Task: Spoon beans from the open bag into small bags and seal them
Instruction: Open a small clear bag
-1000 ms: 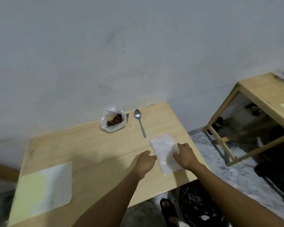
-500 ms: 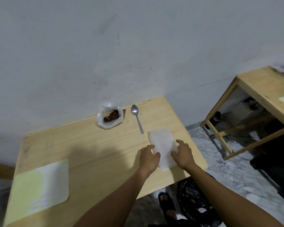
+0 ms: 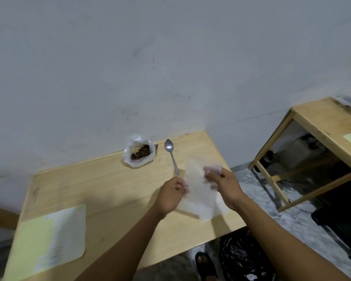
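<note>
At the centre right of the frame, above the near right part of the wooden table [image 3: 109, 189], both hands hold a small translucent bag [image 3: 199, 191] that is blurred by motion. The left hand [image 3: 170, 194] pinches the bag's left edge with curled fingers, and the right hand [image 3: 224, 182] grips its upper right part, fingertips partly showing through the thin plastic. The bag hangs tilted, its upper end toward the spoon and its lower corner near the table's front edge; whether that corner touches the wood cannot be told. A second pale sheet of plastic seems to lie under or behind it, but the blur leaves this unclear.

Higher in the frame, at the table's far edge by the grey wall [image 3: 150, 67], sits the open bag of beans [image 3: 139, 154], its white rim rolled back around a dark brown heap. Just right of it lies a metal spoon [image 3: 171, 155], bowl toward the wall, handle pointing down the frame toward the hands and ending just beside the small bag's upper left corner.

In the lower left of the frame a pale yellow-green sheet [image 3: 49, 238] lies flat on the table. At the right edge stands a second wooden table [image 3: 322, 126] with dark clutter beneath it. Along the bottom, below the table's front edge, a sandalled foot [image 3: 205, 262] and a black plastic bag [image 3: 243, 258] rest on the marbled floor.
</note>
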